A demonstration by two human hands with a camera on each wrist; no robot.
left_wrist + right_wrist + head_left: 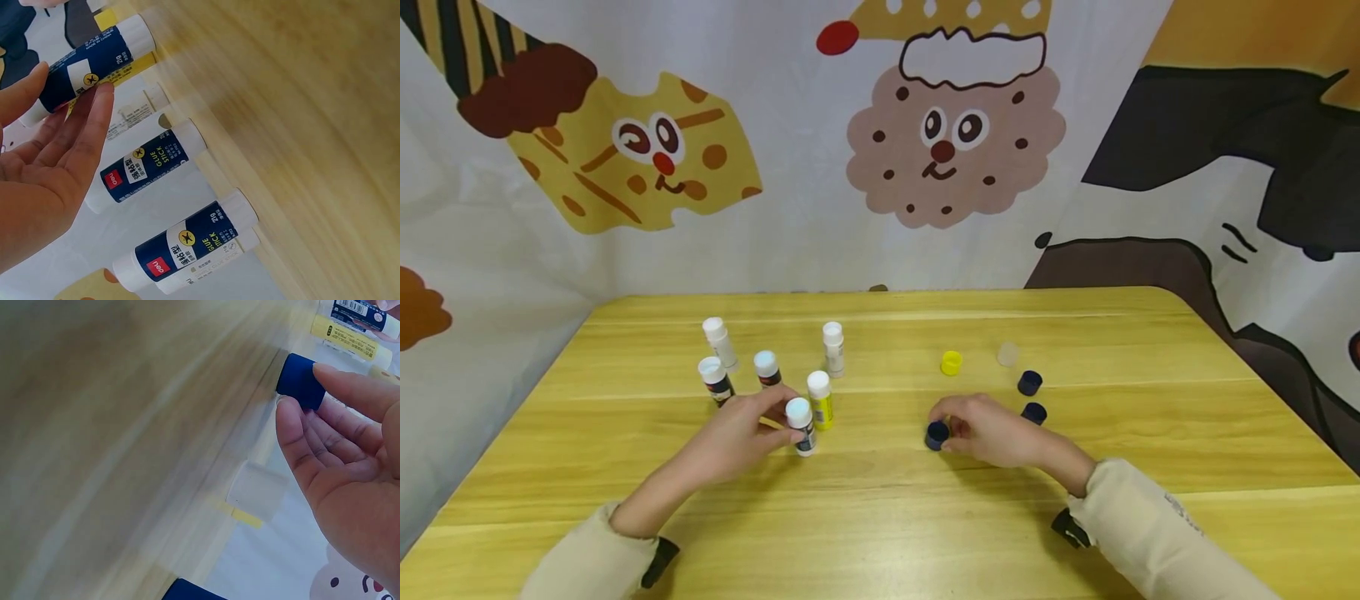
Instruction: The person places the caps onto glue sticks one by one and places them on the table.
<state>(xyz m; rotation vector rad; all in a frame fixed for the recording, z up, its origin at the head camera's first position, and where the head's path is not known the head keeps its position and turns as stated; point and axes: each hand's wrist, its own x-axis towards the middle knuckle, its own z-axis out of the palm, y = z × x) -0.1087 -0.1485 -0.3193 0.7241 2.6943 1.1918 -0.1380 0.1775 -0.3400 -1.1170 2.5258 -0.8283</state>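
Note:
My left hand [741, 433] pinches an upright glue stick [802, 427] between thumb and fingers; in the left wrist view its label is navy and its ends white. Just beyond it stands a yellow-labelled glue stick [821, 402]. Behind the hand are two more navy-labelled glue sticks, one [150, 161] nearer and one [187, 242] farther left. On the right, my right hand [992, 429] holds a navy cap [937, 435] by its sides, thumb opposite the fingers. In the right wrist view this blue cap [301, 381] is at or just above the tabletop; contact cannot be told.
Two white glue sticks [721, 343] [833, 350] stand at the back left. Past my right hand lie a yellow cap [951, 363], a translucent cap [1008, 354] and two navy caps [1030, 382] [1034, 412]. A printed curtain [797, 167] hangs behind the wooden table [865, 533].

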